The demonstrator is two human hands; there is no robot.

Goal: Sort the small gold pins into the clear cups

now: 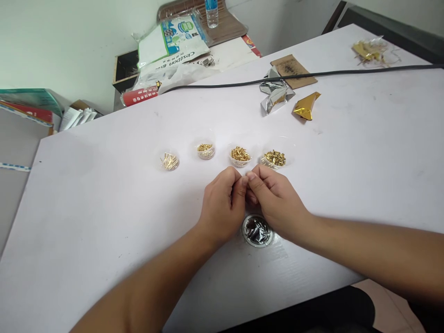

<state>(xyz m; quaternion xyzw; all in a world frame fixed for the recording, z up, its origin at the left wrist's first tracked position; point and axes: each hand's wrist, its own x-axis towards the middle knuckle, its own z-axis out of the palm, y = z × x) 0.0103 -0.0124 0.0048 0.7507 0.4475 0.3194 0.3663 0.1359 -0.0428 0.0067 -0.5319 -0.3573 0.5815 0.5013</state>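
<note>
My left hand [224, 203] and my right hand [275, 196] meet thumb to thumb over the table [121, 222], fingers curled in a pinch. Whatever is between the fingertips is hidden or too small to make out. Just below them lies a round dish [257, 230] of dark, shiny small pieces. Beyond my knuckles stands a clear cup of thick gold-coloured tubes [275, 158]. To its left are a cup of smaller gold pieces [240, 155], a cup of fine gold pieces [206, 151] and a cup of thin pale pins [169, 162].
A black cable [215, 86] crosses the back of the table. Behind my right hand lie silver foil packets [275, 99], a gold foil packet [305, 107] and brown cardboard [294, 70]. A clear bag [373, 52] sits far right; a water bottle [212, 16] stands at the back.
</note>
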